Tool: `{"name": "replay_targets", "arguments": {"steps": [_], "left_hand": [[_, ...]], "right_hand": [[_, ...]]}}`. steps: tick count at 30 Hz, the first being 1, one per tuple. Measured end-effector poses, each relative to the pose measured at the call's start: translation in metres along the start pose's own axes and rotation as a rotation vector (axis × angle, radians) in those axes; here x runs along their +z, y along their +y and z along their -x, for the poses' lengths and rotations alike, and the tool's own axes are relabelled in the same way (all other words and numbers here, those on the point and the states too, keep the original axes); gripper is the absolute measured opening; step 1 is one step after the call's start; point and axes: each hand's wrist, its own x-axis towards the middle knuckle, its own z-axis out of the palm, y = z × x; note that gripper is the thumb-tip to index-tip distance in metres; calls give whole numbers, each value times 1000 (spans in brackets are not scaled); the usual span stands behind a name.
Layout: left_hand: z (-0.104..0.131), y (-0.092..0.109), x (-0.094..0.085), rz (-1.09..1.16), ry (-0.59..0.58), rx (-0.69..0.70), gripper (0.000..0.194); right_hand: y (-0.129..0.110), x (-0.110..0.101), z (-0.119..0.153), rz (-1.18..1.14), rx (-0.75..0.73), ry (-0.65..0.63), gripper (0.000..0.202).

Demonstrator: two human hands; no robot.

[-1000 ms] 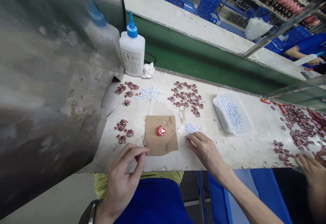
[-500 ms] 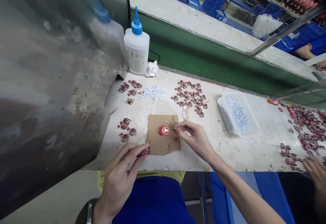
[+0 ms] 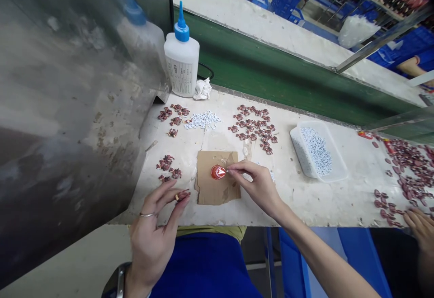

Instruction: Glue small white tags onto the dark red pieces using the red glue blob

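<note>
Between the fingertips of my left hand [image 3: 158, 225] is a small brown figure piece [image 3: 182, 195], held left of the cardboard. My right hand [image 3: 258, 185] pinches a tiny pale piece [image 3: 228, 171] beside a round red cap [image 3: 217, 172] with white in it. That cap rests on the brown cardboard square [image 3: 217, 194]. More brown pieces lie left of the cardboard in a lower group [image 3: 165, 163] and an upper group [image 3: 175, 120]. Near the upper group is a pile of small white-blue pieces [image 3: 203, 120]. Another brown group [image 3: 254, 126] lies behind the cardboard.
A white glue bottle [image 3: 183, 65] with a blue nozzle stands at the back beside crumpled tissue [image 3: 202, 89]. A clear tub [image 3: 334, 153] of white-blue bits is at right. Another person's hand [image 3: 420, 228] is near dark red pieces [image 3: 412, 171]. A metal panel [image 3: 74, 108] borders the left.
My left hand has moved left, away from the cardboard, and its piece is now more visible. My right hand has moved left to the red cap's edge.
</note>
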Motion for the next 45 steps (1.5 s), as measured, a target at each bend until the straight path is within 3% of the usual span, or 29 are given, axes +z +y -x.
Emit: {"name": "replay_targets", "arguments": {"steps": [3,10,15,18,25,39,45], "left_hand": [[2,-2,-1,36,35,-2,31],[-12,4,-5,-32,-32,252,46],[-12,14,2,-46,-15,146,39],[-11,25,5,3,-52,168,26],[-12,45,7,120,-144,91,23],[-9,45,6,115,-157,73,25],[-8,46,9,75,-119,86,23]], "right_hand": [[-1,1,1,-6,-28,11,13],[-1,3,0,-32,-36,10,12],[-10,1,4,-133,-21,57,11],[-29,-1,15,-233,-27,61,9],[-71,-4,40,-308,-176,29,19],[-73,1,42,-343,-132,-20,16],[-73,1,43,-233,-176,-37,18]]}}
